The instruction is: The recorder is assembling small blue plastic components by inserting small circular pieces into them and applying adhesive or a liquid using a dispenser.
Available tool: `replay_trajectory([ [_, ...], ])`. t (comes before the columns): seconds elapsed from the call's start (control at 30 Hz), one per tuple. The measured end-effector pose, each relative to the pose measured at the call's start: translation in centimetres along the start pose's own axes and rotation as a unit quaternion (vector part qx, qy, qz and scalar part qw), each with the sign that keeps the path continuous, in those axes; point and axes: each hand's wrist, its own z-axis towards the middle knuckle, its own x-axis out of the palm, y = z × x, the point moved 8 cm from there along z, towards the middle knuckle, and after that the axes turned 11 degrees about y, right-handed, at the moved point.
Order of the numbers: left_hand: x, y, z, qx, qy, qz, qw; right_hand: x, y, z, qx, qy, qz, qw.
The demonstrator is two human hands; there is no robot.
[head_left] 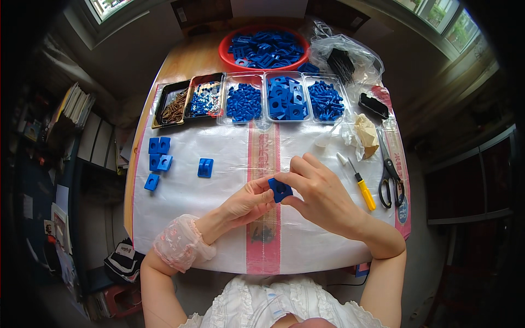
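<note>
The held block (280,190) is blue, round-holed.

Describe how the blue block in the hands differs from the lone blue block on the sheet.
The held block is between the fingers of the left hand and right hand; the lone block lies untouched on the white sheet. The held block shows a round hole; the lone block shows parallel ridges. Both are blue.
</note>
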Motion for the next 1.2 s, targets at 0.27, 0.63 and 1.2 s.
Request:
replay_trajectory([
  [0.27, -0.11, 0.13, 0.03, -0.005, -0.001, -0.003, 1.000, -0.04, 0.06, 0.01, 0.000, 0.003, -0.003, 1.000],
  [0.63, -0.24, 0.12, 0.00, -0.003, 0.001, -0.001, 1.000, 0.06, -0.01, -0.01, -0.002, 0.003, -0.008, 1.000],
  [1.2, 0.36, -0.23, -0.01, 0.009, 0.010, 0.006, 1.000, -0.11, 0.22, -0.12, -0.004, -0.003, -0.010, 1.000],
])
